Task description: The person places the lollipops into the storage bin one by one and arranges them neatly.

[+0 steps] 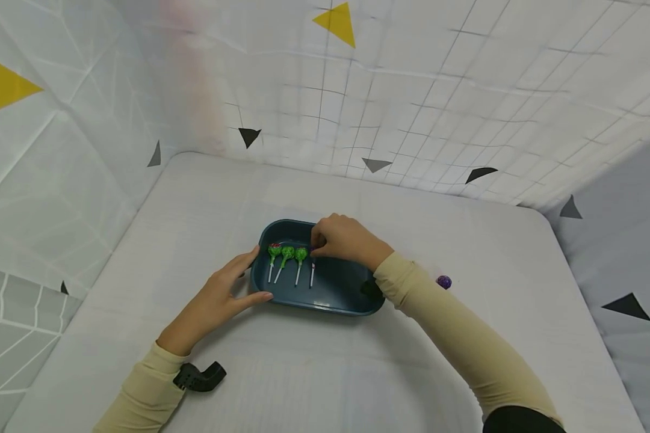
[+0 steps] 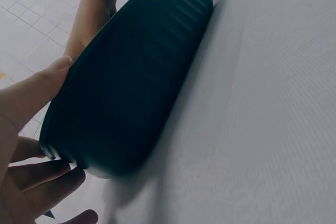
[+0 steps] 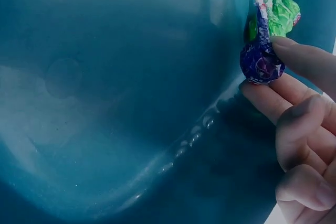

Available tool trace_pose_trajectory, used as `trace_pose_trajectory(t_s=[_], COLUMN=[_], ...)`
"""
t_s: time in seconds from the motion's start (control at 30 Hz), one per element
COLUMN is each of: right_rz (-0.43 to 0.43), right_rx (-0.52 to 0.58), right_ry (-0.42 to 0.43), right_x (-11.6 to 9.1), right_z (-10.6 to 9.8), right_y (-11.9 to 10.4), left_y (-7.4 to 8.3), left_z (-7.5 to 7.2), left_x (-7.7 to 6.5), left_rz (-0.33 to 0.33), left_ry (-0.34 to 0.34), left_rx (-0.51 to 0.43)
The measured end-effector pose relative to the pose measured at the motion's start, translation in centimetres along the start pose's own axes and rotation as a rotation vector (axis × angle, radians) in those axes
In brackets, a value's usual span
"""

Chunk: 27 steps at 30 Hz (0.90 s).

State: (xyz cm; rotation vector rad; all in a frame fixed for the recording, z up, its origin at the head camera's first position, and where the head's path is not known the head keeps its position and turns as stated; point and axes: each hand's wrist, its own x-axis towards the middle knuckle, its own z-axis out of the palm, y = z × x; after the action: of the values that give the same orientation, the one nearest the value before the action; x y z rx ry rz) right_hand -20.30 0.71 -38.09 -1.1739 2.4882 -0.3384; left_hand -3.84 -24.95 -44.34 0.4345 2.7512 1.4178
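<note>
A dark teal tray (image 1: pixel 330 308) stands on the table. Inside its left part lie three green-wrapped lollipops (image 1: pixel 287 252) in a row, white sticks toward the person. To their right, the right hand (image 1: pixel 348 239) pinches a purple-wrapped lollipop (image 3: pixel 262 64) by its head between thumb and fingers, its stick parallel to the green ones. The left hand (image 1: pixel 224 294) touches the tray's left end with extended, spread fingers; its thumb (image 2: pixel 44 85) rests at the near rim. Another purple lollipop (image 1: pixel 443 281) is on the table right of the tray, partly hidden by the right sleeve.
A white cloth covers the table (image 1: pixel 314 373). White sheets with grid lines and coloured triangles hang behind and at the sides. A black device (image 1: pixel 200 377) is strapped at the left wrist. Under the right forearm, a dark shape (image 1: pixel 369 288) in the tray is unclear.
</note>
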Motion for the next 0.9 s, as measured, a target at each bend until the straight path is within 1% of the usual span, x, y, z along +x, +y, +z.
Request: trace_pose_trajectory(t_s=[0.37, 0.6, 0.9], right_rz=[0.022, 0.022, 0.024], right_rx=[-0.025, -0.034, -0.031], right_ry=[-0.009, -0.003, 0.002], right_x=[0.41, 0.39, 0.31], right_z=[0.6, 0.83, 1.06], right_y=[-0.11, -0.13, -0.13], left_y=[0.05, -0.05, -0.06], left_z=[-0.08, 0.04, 0.05], left_x=[0.0, -0.11, -0.28], left_rz=[0.005, 0.03, 0.016], left_ry=[0.003, 0.015, 0.008], left_rx=[0.002, 0.009, 0.009])
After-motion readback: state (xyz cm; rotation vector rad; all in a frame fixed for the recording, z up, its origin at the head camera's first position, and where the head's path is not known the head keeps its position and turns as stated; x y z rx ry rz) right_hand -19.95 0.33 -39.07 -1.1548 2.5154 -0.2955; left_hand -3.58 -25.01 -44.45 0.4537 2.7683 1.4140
